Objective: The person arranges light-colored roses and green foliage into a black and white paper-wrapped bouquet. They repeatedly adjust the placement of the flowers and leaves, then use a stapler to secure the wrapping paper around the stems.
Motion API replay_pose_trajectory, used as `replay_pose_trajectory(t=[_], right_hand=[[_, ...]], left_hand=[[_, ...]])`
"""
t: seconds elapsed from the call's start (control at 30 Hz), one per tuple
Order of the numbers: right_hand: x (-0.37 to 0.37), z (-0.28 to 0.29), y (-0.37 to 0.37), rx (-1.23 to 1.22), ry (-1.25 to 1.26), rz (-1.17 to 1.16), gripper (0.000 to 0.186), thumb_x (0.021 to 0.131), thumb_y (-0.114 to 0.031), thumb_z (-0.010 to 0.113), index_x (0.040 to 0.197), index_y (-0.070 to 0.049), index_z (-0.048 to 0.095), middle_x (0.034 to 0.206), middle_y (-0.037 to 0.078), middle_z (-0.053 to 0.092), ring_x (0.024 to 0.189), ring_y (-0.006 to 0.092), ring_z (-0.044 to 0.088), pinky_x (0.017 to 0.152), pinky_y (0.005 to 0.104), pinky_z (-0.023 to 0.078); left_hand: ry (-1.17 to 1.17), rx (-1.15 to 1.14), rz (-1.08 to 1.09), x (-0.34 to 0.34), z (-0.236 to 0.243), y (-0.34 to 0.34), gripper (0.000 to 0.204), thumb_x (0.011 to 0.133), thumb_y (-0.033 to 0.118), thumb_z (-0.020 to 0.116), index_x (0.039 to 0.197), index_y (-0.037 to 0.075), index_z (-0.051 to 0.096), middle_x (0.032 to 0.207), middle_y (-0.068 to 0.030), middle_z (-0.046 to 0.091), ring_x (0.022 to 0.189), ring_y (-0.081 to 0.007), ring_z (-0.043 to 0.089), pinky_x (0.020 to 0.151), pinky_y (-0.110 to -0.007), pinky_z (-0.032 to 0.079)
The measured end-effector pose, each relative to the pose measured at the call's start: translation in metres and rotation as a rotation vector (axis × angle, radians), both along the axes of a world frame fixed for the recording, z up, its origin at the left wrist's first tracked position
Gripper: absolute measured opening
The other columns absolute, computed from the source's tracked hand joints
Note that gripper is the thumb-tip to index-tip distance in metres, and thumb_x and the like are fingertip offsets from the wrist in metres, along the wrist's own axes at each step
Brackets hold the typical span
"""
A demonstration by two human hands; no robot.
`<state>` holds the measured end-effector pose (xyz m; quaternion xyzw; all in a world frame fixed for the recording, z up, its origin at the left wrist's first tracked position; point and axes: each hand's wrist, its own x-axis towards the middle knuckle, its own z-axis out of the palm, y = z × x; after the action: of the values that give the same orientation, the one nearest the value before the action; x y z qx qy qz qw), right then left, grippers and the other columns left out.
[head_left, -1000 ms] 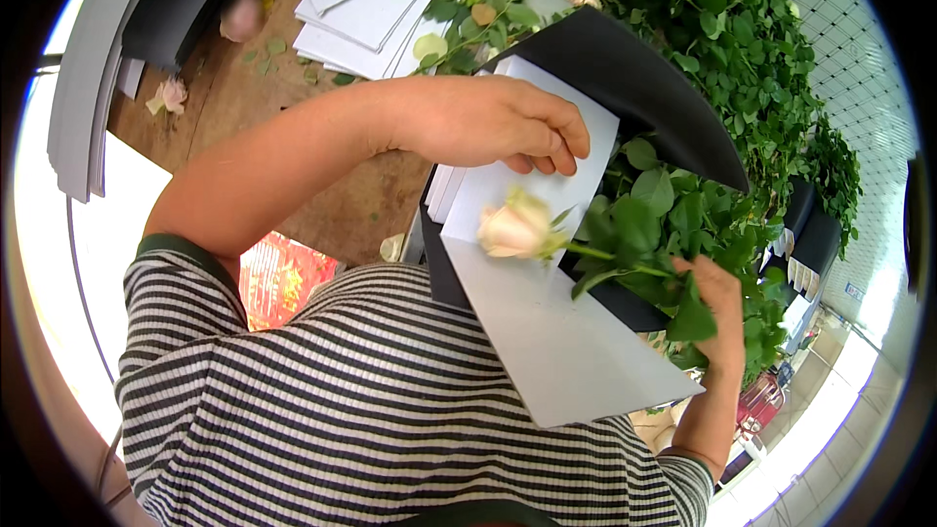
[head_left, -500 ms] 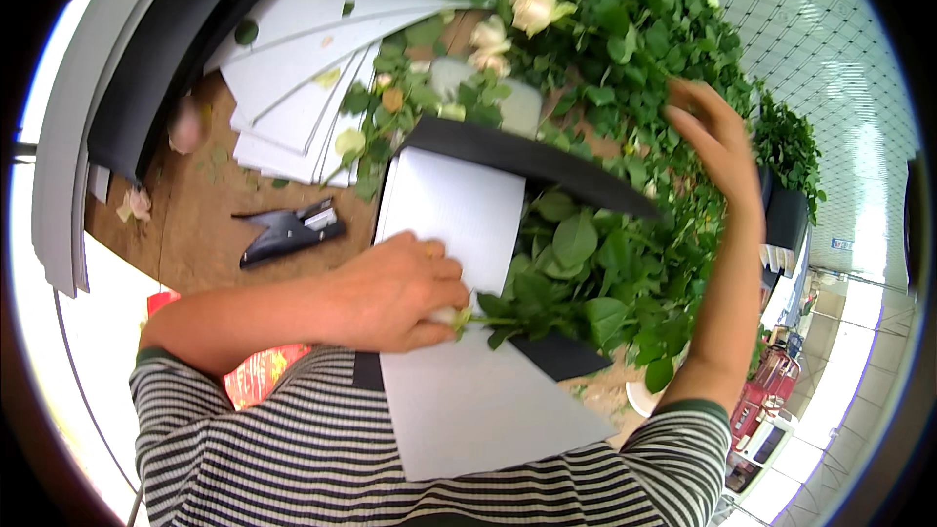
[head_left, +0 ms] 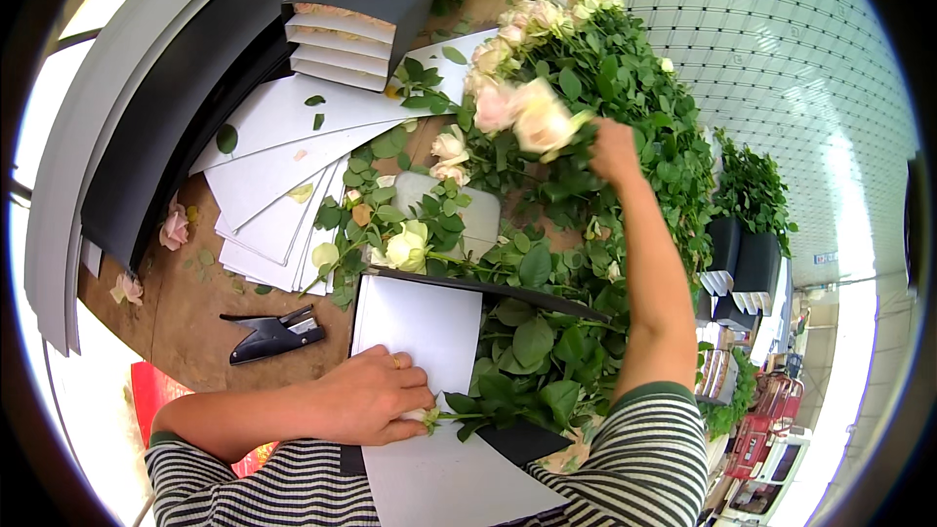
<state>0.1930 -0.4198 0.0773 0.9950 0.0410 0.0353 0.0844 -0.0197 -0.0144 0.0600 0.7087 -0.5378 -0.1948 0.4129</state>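
My left hand [head_left: 376,395] lies on the white card [head_left: 420,317] of a black-and-white wrapper in front of me, fingers curled on a pale rose [head_left: 427,418]. That rose's leafy stem points right over the wrapper. My right hand [head_left: 613,148] reaches out to the far side, closed just behind the heads of pale pink and cream roses [head_left: 543,125]; their stems are mostly hidden by the hand. Beneath it spreads a big heap of leafy rose stems [head_left: 649,88]. A dark flap [head_left: 508,291] of the wrapper stands up along its far edge.
A black stapler [head_left: 275,335] lies on the brown table [head_left: 185,317] left of the wrapper. Fanned white cards [head_left: 278,127] lie beyond it. Wrapped bouquet boxes [head_left: 366,15] stand far left. A cream rose [head_left: 405,246] and loose leaves lie mid-table. Black wrapped bundles [head_left: 752,268] sit at right.
My right hand has reached forward and left from over the foliage and now grips roses. The view has tilted up. The left hand stays on the card, and the dark flap has dropped lower.
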Motion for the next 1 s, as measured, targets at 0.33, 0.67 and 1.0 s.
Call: replay_pose_trajectory(t=[0.33,0.67,1.0], right_hand=[[-0.209,0.299,-0.147,0.463,-1.391,-0.307,0.049,0.098,-0.029,0.043,0.138,-0.002,0.041,0.133,0.016,0.051,0.115,0.0252,0.052,0.100,0.0329,0.039],[-0.219,0.354,-0.075,0.412,-1.557,0.062,0.027,0.096,-0.026,0.046,0.096,-0.001,0.056,0.085,0.011,0.062,0.066,0.0208,0.061,0.057,0.0302,0.055],[-0.058,0.045,-0.043,-0.011,-0.102,0.024,0.030,0.079,-0.007,0.051,0.108,-0.006,0.058,0.095,0.021,0.065,0.091,0.0410,0.062,0.080,0.0470,0.050]], left_hand=[[-0.076,-0.001,-0.008,0.000,-0.001,-0.003,0.024,0.076,0.030,0.069,0.087,0.010,0.063,0.084,-0.0045,0.057,0.085,-0.0240,0.055,0.070,-0.037,0.043],[-0.084,0.047,-0.024,0.000,0.004,-0.003,0.024,0.077,0.031,0.070,0.089,0.012,0.063,0.084,-0.0042,0.057,0.087,-0.0241,0.055,0.073,-0.039,0.042],[-0.018,-0.015,-0.016,-0.001,0.000,-0.002,0.024,0.078,0.031,0.068,0.087,0.010,0.063,0.083,-0.0049,0.057,0.084,-0.0259,0.056,0.070,-0.039,0.043]])
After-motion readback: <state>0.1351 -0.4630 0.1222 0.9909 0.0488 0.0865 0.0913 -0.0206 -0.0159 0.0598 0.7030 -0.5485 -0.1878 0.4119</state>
